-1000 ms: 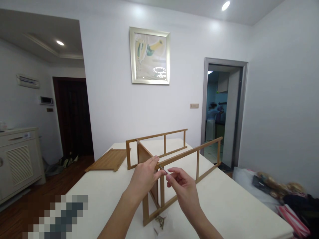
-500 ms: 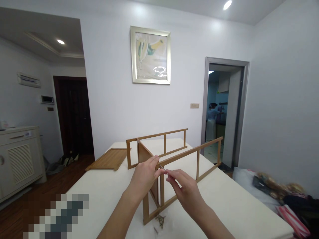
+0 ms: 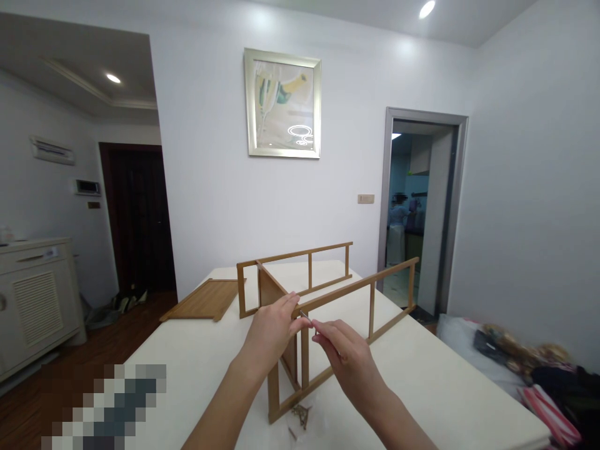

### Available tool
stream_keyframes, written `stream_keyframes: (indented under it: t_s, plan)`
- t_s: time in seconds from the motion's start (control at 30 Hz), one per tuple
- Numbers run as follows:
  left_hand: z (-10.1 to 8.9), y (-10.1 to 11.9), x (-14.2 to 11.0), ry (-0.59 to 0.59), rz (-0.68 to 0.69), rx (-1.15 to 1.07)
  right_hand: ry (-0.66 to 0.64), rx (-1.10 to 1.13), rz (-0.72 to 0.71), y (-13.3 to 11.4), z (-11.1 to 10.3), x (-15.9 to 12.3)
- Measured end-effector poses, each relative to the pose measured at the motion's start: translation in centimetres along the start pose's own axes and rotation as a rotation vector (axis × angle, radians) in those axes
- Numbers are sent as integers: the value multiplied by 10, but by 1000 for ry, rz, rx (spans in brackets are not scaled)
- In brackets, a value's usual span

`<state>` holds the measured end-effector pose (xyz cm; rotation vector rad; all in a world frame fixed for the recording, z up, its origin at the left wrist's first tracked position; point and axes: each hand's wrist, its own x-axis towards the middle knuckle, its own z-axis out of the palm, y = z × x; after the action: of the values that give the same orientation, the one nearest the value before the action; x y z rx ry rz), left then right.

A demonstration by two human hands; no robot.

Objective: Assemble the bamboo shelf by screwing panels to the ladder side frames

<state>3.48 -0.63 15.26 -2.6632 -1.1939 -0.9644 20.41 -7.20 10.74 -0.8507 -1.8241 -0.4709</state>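
A wooden shelf frame (image 3: 347,290) rests on the white table (image 3: 384,375), its two ladder-like sides joined by a wooden panel (image 3: 270,289). My left hand (image 3: 276,325) is closed over the near side's upper rail, where the panel meets it, with the thumb beside a thin metal hex key (image 3: 305,317). Pinched in my right hand (image 3: 344,347) is the bent end of that key; its other end points at the rail joint, and the tip is hidden. Several brass-coloured screws (image 3: 302,415) lie on clear plastic below the frame.
Another slatted wooden panel (image 3: 204,300) lies flat at the table's far left. Clothes and bags (image 3: 539,369) are heaped to the right. A person (image 3: 398,225) stands beyond the doorway. A white cabinet (image 3: 40,300) stands at left; a pixelated patch covers the lower left.
Both hands keep nearly the same place on the frame and hex key. My right-hand fingers have shifted very slightly; the frame has not visibly moved.
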Motion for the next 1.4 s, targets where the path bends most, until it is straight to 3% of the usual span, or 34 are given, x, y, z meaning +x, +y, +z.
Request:
stream_keyframes:
  t_s: [1.4]
  plan:
    - [3,-4,0,10,16,-41,105,-40,107,-11,8,4]
